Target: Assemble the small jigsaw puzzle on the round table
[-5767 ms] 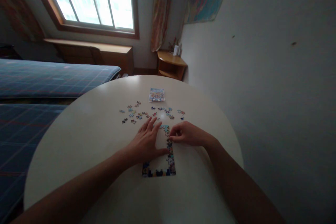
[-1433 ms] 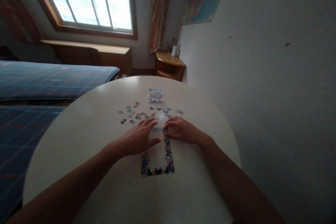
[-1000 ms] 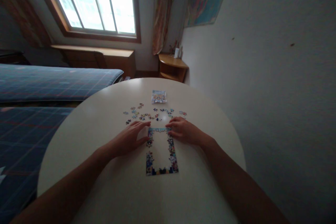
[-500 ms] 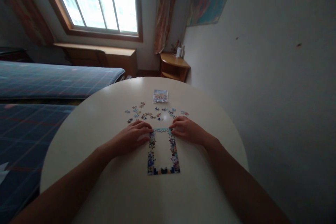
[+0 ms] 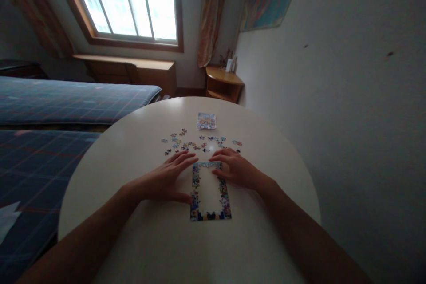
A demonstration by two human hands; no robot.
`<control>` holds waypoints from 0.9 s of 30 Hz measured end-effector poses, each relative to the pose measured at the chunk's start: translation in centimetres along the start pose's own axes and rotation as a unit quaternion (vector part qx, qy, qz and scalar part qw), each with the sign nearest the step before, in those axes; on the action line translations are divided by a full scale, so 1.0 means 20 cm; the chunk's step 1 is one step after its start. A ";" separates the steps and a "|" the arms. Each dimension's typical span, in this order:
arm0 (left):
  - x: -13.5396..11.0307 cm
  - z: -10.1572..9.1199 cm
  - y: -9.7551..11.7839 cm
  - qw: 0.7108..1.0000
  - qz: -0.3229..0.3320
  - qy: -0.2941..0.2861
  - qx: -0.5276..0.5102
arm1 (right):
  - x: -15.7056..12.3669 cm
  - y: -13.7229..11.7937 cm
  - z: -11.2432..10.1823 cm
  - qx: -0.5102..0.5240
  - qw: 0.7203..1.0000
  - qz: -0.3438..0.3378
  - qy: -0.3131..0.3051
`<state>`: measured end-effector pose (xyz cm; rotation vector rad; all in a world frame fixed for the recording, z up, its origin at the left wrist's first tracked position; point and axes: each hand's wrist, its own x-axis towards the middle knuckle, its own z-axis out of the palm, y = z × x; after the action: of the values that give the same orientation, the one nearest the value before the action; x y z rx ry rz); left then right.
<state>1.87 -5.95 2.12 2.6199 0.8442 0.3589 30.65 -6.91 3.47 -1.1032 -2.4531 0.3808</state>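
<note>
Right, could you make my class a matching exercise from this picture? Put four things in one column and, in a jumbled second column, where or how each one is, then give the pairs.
Column one
1. Puzzle border
2. Loose pieces
3. Picture card
4. Left hand

Column two
A. Spread open, at the left side of the rectangle
B. Farthest of the four from the person
C. Laid out as a rectangle around a bare middle
D. Scattered just beyond the rectangle's far edge

Right pairs
1-C
2-D
3-B
4-A
</note>
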 end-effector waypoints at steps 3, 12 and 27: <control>-0.01 0.01 0.01 1.000 -0.009 -0.015 0.003 | 0.02 -0.07 0.05 0.000 1.000 -0.027 -0.008; 0.01 0.04 0.05 0.999 -0.012 -0.031 -0.001 | 0.05 -0.12 0.12 -0.015 0.999 -0.034 -0.019; 0.03 0.05 -0.03 0.999 -0.018 0.029 0.031 | 0.04 -0.13 0.12 -0.022 0.999 -0.002 -0.036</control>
<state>2.49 -5.45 1.00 2.6599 0.9347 0.4078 27.35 -8.21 2.73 -1.1206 -2.5379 0.3718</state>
